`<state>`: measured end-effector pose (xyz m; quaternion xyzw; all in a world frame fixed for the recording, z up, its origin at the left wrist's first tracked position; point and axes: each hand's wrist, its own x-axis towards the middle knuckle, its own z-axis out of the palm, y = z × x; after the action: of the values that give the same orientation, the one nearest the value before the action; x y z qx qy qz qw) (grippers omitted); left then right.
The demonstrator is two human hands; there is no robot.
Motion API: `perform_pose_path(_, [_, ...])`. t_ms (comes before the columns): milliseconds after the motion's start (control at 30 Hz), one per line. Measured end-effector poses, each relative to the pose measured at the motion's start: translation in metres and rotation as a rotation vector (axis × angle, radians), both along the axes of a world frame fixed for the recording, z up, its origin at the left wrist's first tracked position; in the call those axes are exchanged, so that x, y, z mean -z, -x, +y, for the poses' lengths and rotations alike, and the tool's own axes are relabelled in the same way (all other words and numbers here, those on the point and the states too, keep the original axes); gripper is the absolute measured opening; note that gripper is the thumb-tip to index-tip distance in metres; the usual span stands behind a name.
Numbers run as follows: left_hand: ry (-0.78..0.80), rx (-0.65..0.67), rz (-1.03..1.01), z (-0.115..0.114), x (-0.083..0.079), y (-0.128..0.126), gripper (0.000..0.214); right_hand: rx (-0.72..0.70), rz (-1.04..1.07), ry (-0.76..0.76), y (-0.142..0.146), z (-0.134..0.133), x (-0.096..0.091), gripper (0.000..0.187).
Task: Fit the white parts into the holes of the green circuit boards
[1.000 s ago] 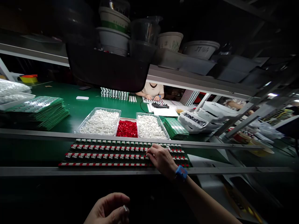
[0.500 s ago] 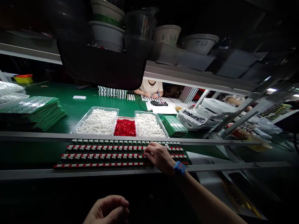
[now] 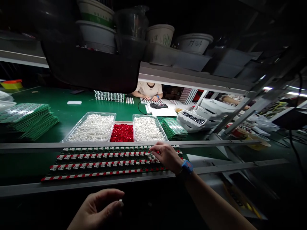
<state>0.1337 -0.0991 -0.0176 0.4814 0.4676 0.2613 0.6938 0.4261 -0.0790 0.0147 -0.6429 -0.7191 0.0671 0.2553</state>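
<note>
My right hand [image 3: 166, 156] rests on the circuit boards [image 3: 96, 164] lying crosswise ahead, its grip unclear to me; my left hand [image 3: 96, 207], farther back, pinches a small white part [image 3: 121, 202].

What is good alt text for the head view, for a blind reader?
The right hand touches rows of green circuit boards with white and red parts; the left hand holds a small white piece.

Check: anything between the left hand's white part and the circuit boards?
Yes: a grey metal rail runs along the near edge of the circuit boards, between them and the left hand pinching the small white part. Nothing else shows.
</note>
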Motion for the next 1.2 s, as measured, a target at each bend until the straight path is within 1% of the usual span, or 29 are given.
perform_pose_path(167, [-0.171, 0.019, 0.024, 0.028, -0.021, -0.021, 0.034, -0.107, -0.067, -0.01, 0.002, 0.003, 0.0, 0.017])
perform_pose_path(300, [-0.307, 0.039, 0.075, 0.049, -0.03, -0.042, 0.029, -0.123, -0.123, -0.012, 0.0, 0.005, 0.001, 0.011])
perform_pose_path(367, [-0.378, 0.062, 0.101, 0.058, -0.03, -0.05, 0.027, -0.128, -0.122, -0.009, -0.001, 0.006, 0.003, 0.01])
perform_pose_path(533, [-0.568, 0.175, 0.231, 0.075, -0.028, -0.065, 0.026, -0.113, -0.061, 0.019, -0.003, 0.006, 0.005, 0.008])
perform_pose_path(633, [-0.696, 0.213, 0.329, 0.079, -0.026, -0.072, 0.026, -0.104, -0.015, 0.04, -0.005, 0.006, 0.005, 0.007])
perform_pose_path(733, [-0.843, 0.222, 0.438, 0.081, -0.025, -0.079, 0.023, -0.105, 0.015, 0.054, -0.007, 0.006, 0.006, 0.007])
perform_pose_path(833, [-0.956, 0.247, 0.488, 0.084, -0.025, -0.083, 0.02, -0.11, 0.026, 0.047, -0.008, 0.006, 0.006, 0.008])
perform_pose_path(967, [-1.015, 0.295, 0.533, 0.088, -0.026, -0.086, 0.019, -0.099, 0.026, 0.032, -0.01, 0.005, 0.007, 0.011])
perform_pose_path(1200, [-1.039, 0.338, 0.593, 0.094, -0.028, -0.086, 0.019, -0.107, -0.053, 0.047, -0.007, 0.006, 0.005, 0.014])
